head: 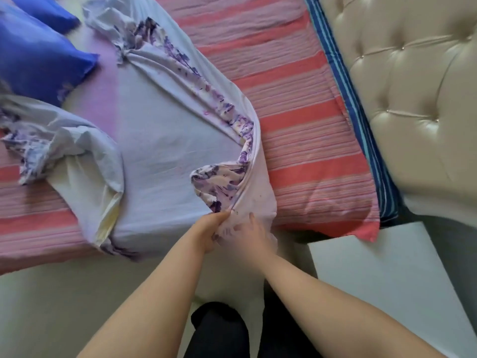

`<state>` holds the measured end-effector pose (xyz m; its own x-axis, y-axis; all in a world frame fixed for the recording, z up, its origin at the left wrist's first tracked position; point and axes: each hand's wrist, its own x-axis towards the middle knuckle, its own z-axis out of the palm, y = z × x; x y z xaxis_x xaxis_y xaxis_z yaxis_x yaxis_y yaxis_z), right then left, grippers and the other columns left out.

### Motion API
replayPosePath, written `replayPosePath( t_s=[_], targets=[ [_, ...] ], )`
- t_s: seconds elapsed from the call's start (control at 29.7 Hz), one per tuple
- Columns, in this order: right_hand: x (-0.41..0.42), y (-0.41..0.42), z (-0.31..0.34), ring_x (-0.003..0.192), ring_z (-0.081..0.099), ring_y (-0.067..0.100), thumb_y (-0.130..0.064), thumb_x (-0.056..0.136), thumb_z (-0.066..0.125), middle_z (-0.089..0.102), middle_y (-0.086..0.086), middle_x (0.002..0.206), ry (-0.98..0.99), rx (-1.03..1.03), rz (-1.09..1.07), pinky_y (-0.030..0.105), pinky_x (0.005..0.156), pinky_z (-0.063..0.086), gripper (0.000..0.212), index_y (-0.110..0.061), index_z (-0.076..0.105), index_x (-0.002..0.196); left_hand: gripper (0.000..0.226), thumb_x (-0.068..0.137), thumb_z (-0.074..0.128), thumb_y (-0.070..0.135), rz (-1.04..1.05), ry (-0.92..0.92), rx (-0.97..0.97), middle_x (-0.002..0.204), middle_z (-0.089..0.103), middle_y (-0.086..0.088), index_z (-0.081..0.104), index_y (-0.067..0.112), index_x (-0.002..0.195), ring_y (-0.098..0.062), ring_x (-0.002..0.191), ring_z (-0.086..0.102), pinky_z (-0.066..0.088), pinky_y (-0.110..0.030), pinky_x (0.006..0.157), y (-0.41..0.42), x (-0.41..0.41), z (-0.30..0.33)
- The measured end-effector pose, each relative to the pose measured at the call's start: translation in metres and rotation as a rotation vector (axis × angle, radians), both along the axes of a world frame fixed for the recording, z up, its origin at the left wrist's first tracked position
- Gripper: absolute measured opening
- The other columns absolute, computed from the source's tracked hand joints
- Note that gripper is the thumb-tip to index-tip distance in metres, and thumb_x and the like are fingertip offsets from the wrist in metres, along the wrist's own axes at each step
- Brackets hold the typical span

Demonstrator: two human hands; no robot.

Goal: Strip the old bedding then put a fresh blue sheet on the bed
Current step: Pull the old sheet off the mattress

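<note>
Pink and red stripes cover the bed (296,130), which fills most of our view and is our landmark for everything else. Beyond its head end stands a cream headboard (413,81) of padded, buttoned material, and a blue striped cloth (361,109) lies in the narrow gap between the headboard and the bed. On the middle of the bed we see the old sheet (160,140), pale lilac with a purple flower print. It is loosened and bunched; its flowered edge is folded back, and one corner hangs over the near side of the bed. At the far side of the bed, partly on the old sheet, lies a bright blue pillow (38,60). Beside the near corner of the bed, on the floor side, stands a white box (374,275), touching the pink corner of the cover. Below the bed edge we see our dark trousers (219,334).

Our left hand (209,231) is at the near edge of the bed and grips a gathered fold of the old sheet, fingers curled round the cloth. Our right hand (251,232) is just beside it, and its fingers lie rather straight and spread on the hanging part of the same sheet, pressing on it.
</note>
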<state>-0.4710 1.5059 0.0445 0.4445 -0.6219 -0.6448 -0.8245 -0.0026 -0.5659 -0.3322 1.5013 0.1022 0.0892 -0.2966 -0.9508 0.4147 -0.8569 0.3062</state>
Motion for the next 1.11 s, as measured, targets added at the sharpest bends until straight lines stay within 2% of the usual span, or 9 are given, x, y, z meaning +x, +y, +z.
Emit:
replayPosePath(
  t_s=[0.17, 0.34, 0.47, 0.64, 0.74, 0.81, 0.88, 0.94, 1.11],
  targets=[
    [0.092, 0.035, 0.039, 0.115, 0.055, 0.031, -0.028, 0.09, 0.055, 0.059, 0.011, 0.126, -0.173, 0.104, -0.042, 0.036, 0.098, 0.043, 0.027, -0.027, 0.053, 0.117, 0.03, 0.09, 0.06, 0.017, 0.156, -0.218, -0.149, 0.099, 0.07, -0.017, 0.061, 0.005, 0.118, -0.029, 0.081, 0.068, 0.055, -0.039, 0.076, 0.066, 0.089, 0.037],
    [0.202, 0.105, 0.066, 0.13, 0.04, 0.028, -0.04, 0.077, 0.068, 0.037, 0.009, 0.144, -0.148, -0.006, 0.032, 0.042, 0.108, 0.035, 0.082, -0.027, 0.026, 0.145, 0.026, 0.088, 0.056, 0.013, 0.231, -0.231, -0.211, 0.084, 0.071, -0.016, 0.064, 0.003, 0.11, -0.029, 0.068, 0.069, 0.058, -0.04, 0.061, 0.147, 0.198, 0.095],
    [0.285, 0.162, 0.098, 0.14, 0.027, 0.027, -0.035, 0.089, 0.057, 0.029, 0.011, 0.151, -0.099, -0.049, 0.048, 0.035, 0.109, 0.027, 0.057, -0.018, 0.041, 0.141, 0.019, 0.096, 0.049, 0.019, 0.222, -0.112, -0.226, 0.064, 0.068, -0.01, 0.063, 0.007, 0.094, -0.021, 0.052, 0.067, 0.057, -0.034, 0.046, 0.208, 0.276, 0.14],
    [0.374, 0.202, 0.157, 0.083, 0.055, 0.021, -0.014, 0.098, 0.045, 0.058, 0.004, 0.082, -0.597, 0.453, -0.486, 0.025, 0.059, 0.045, 0.013, -0.01, 0.055, 0.105, 0.028, 0.095, 0.05, 0.037, 0.428, 0.024, -0.494, 0.088, 0.068, -0.002, 0.066, 0.014, 0.099, -0.015, 0.083, 0.06, 0.049, -0.029, 0.077, 0.267, 0.365, 0.172],
    [0.432, 0.196, 0.187, 0.066, 0.059, 0.019, -0.04, 0.099, 0.039, 0.062, 0.006, 0.072, -0.906, 0.877, -0.707, 0.028, 0.062, 0.048, 0.037, -0.012, 0.06, 0.09, 0.034, 0.093, 0.051, 0.043, 0.435, -0.106, -0.555, 0.119, 0.06, 0.006, 0.057, 0.024, 0.12, -0.013, 0.109, 0.053, 0.043, -0.029, 0.09, 0.292, 0.405, 0.165],
    [0.473, 0.188, 0.202, 0.082, 0.067, 0.026, -0.059, 0.091, 0.044, 0.069, 0.015, 0.096, -0.919, 1.032, -0.659, 0.036, 0.075, 0.056, 0.057, -0.008, 0.063, 0.107, 0.066, 0.087, 0.067, 0.034, 0.315, -0.18, -0.582, 0.143, 0.042, 0.003, 0.035, 0.023, 0.144, -0.016, 0.129, 0.044, 0.042, -0.029, 0.096, 0.306, 0.425, 0.154],
    [0.504, 0.182, 0.212, 0.102, 0.062, 0.032, -0.059, 0.07, 0.073, 0.062, 0.018, 0.118, -0.902, 1.122, -0.564, 0.046, 0.09, 0.052, 0.074, -0.007, 0.06, 0.122, 0.077, 0.079, 0.076, 0.021, 0.14, -0.236, -0.545, 0.132, 0.054, 0.002, 0.035, 0.018, 0.144, -0.013, 0.117, 0.054, 0.05, -0.021, 0.082, 0.314, 0.432, 0.15],
    [0.543, 0.174, 0.221, 0.091, 0.061, 0.024, -0.035, 0.057, 0.089, 0.065, 0.011, 0.096, -0.895, 1.21, -0.501, 0.038, 0.088, 0.05, 0.064, -0.007, 0.064, 0.108, 0.051, 0.081, 0.074, 0.015, 0.103, -0.399, -0.45, 0.11, 0.062, 0.004, 0.05, 0.018, 0.126, -0.014, 0.104, 0.058, 0.052, -0.022, 0.079, 0.319, 0.452, 0.144],
    [0.647, 0.155, 0.248, 0.089, 0.059, 0.025, -0.023, 0.076, 0.066, 0.063, 0.011, 0.089, -0.916, 1.142, -0.41, 0.035, 0.089, 0.046, 0.024, -0.007, 0.062, 0.094, 0.03, 0.101, 0.04, 0.024, 0.833, -0.175, -0.318, 0.118, 0.057, -0.011, 0.049, 0.014, 0.127, -0.027, 0.084, 0.055, 0.046, -0.042, 0.082, 0.306, 0.561, 0.157]
  ],
)
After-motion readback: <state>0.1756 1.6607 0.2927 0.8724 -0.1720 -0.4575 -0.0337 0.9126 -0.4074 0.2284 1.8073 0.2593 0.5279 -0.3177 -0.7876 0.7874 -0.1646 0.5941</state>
